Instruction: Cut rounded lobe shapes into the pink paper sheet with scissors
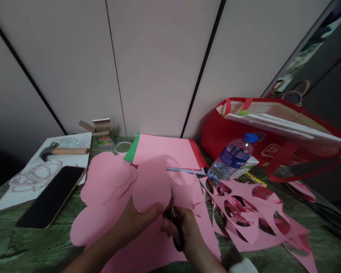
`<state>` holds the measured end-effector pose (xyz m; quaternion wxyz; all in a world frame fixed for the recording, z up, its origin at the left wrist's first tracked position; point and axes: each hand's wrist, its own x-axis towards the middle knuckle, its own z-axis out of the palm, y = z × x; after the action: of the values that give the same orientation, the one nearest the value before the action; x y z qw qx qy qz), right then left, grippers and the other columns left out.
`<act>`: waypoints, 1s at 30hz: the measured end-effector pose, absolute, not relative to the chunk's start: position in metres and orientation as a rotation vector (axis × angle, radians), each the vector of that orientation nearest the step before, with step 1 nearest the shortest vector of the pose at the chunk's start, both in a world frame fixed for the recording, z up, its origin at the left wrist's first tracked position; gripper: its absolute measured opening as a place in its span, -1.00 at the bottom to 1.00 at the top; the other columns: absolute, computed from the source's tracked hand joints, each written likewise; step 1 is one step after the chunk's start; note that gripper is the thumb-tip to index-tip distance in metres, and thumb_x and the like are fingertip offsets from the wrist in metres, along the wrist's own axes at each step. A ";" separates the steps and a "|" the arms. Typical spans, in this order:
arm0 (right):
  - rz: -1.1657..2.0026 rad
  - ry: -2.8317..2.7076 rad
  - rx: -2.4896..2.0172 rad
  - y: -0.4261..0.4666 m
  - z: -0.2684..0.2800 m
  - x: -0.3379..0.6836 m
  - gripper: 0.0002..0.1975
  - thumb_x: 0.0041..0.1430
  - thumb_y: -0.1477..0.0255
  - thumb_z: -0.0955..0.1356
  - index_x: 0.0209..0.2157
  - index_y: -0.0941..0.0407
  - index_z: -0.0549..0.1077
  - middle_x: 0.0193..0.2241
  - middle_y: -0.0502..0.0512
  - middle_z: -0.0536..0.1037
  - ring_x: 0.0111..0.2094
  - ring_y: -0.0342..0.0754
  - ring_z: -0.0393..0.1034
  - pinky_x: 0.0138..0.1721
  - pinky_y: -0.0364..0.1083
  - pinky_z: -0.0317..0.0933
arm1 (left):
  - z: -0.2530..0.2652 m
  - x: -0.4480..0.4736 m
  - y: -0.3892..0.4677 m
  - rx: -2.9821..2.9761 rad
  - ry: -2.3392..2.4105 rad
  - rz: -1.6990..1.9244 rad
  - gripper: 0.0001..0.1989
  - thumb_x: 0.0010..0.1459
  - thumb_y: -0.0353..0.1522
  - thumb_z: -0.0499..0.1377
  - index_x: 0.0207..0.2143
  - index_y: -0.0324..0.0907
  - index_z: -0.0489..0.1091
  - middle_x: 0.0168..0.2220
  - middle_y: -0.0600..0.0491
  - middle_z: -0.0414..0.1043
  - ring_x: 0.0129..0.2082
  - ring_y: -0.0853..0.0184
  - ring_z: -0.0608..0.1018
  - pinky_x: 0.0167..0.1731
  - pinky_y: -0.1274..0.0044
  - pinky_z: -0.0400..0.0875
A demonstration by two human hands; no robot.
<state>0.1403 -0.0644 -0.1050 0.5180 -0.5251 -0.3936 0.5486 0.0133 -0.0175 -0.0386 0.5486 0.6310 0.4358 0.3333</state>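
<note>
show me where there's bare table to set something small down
The widest bare green tabletop is near left, bordered by the phone above and pink cutouts to the right. A smaller patch shows just below the pink scraps. Crowded: the middle, with both hands over pink paper, and the right, with scraps, bottle and red bag.

left hand [136, 223] partly hidden, box lettering [104, 139] blurred

I am holding smooth, matt paper [152, 185], and my scissors [172, 213] are showing shiny metal blades and plastic handles. The bottle [230, 159] is looking like clear, shiny plastic. The hammer [68, 151] is showing a wood handle and a metal head. The phone [52, 197] is looking smooth. The bag [213, 132] is looking like cloth.
</note>
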 end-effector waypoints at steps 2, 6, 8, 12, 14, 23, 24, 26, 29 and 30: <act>1.303 -0.952 -1.262 -0.065 -0.102 0.140 -0.79 -0.27 0.35 0.41 -0.62 0.16 0.33 -0.74 -0.11 0.23 -0.69 -0.22 0.02 -0.67 -0.21 -0.07 | -0.037 0.014 -0.019 1.479 1.034 0.794 -0.81 -0.04 -0.30 0.13 -0.39 -0.22 0.42 -0.44 0.00 0.52 -0.36 0.21 0.53 -0.33 0.42 0.43; 1.300 -0.963 -1.212 -0.067 -0.092 0.141 -0.75 -0.29 0.35 0.44 -0.65 0.16 0.30 -0.72 -0.12 0.18 -0.65 -0.22 -0.02 -0.64 -0.20 -0.09 | -0.035 0.016 -0.021 1.495 1.010 0.813 -0.77 -0.06 -0.33 0.15 -0.31 -0.21 0.41 -0.33 -0.01 0.52 -0.25 0.19 0.50 -0.24 0.41 0.40; 1.322 -0.954 -1.206 -0.067 -0.090 0.141 -0.72 -0.30 0.33 0.44 -0.67 0.16 0.27 -0.72 -0.12 0.15 -0.65 -0.22 -0.04 -0.64 -0.20 -0.10 | -0.034 0.016 -0.021 1.484 1.016 0.827 -0.78 -0.07 -0.34 0.15 -0.32 -0.21 0.42 -0.31 -0.02 0.52 -0.23 0.18 0.49 -0.23 0.42 0.40; 1.317 -0.958 -1.219 -0.067 -0.091 0.141 -0.72 -0.31 0.31 0.44 -0.65 0.16 0.30 -0.72 -0.10 0.19 -0.65 -0.21 -0.01 -0.62 -0.19 -0.10 | -0.032 0.015 -0.021 1.489 1.017 0.791 -0.88 -0.08 -0.35 0.14 -0.48 -0.20 0.43 -0.36 -0.03 0.53 -0.28 0.18 0.51 -0.29 0.43 0.41; 1.289 -0.958 -1.246 -0.067 -0.093 0.141 -0.72 -0.31 0.29 0.44 -0.67 0.16 0.31 -0.73 -0.10 0.18 -0.65 -0.21 0.00 -0.62 -0.18 -0.11 | -0.032 0.015 -0.019 1.520 0.978 0.746 -0.88 -0.05 -0.35 0.12 -0.52 -0.19 0.41 -0.46 -0.01 0.53 -0.35 0.21 0.52 -0.32 0.44 0.42; 1.279 -0.937 -1.306 -0.066 -0.097 0.140 -0.81 -0.30 0.35 0.39 -0.68 0.17 0.34 -0.75 -0.09 0.23 -0.68 -0.22 0.04 -0.67 -0.20 -0.07 | -0.041 0.011 -0.015 1.535 0.940 0.801 -0.85 -0.02 -0.37 0.12 -0.36 -0.19 0.42 -0.38 0.03 0.53 -0.33 0.27 0.52 -0.31 0.50 0.41; 1.277 -0.930 -1.313 -0.066 -0.098 0.140 -0.82 -0.29 0.37 0.38 -0.69 0.17 0.34 -0.75 -0.08 0.24 -0.68 -0.22 0.05 -0.67 -0.20 -0.05 | -0.042 0.011 -0.015 1.540 0.926 0.805 -0.84 -0.01 -0.37 0.12 -0.34 -0.18 0.42 -0.37 0.03 0.54 -0.32 0.27 0.52 -0.30 0.50 0.41; 1.274 -0.917 -1.324 -0.066 -0.098 0.139 -0.83 -0.29 0.39 0.38 -0.71 0.17 0.33 -0.77 -0.08 0.25 -0.70 -0.22 0.06 -0.69 -0.21 -0.04 | -0.045 0.010 -0.014 1.553 0.899 0.803 -0.85 0.01 -0.35 0.12 -0.35 -0.19 0.43 -0.38 0.04 0.54 -0.32 0.27 0.52 -0.28 0.50 0.40; 1.273 -0.898 -1.332 -0.065 -0.096 0.139 -0.86 -0.30 0.42 0.37 -0.72 0.18 0.34 -0.79 -0.08 0.26 -0.72 -0.22 0.07 -0.70 -0.21 -0.02 | -0.049 0.009 -0.013 1.569 0.881 0.799 -0.85 0.03 -0.33 0.11 -0.43 -0.20 0.44 -0.43 0.03 0.53 -0.33 0.26 0.52 -0.28 0.48 0.40; 1.274 -0.889 -1.333 -0.065 -0.095 0.138 -0.88 -0.31 0.43 0.36 -0.71 0.18 0.34 -0.80 -0.09 0.26 -0.73 -0.23 0.07 -0.71 -0.22 -0.02 | -0.050 0.009 -0.012 1.571 0.877 0.798 -0.85 0.03 -0.33 0.11 -0.44 -0.20 0.44 -0.44 0.04 0.53 -0.33 0.26 0.52 -0.28 0.48 0.40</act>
<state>0.1385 -0.0651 -0.0954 0.5202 -0.5562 -0.3710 0.5313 0.0088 -0.0124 -0.0496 0.5537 0.6645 0.3712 0.3376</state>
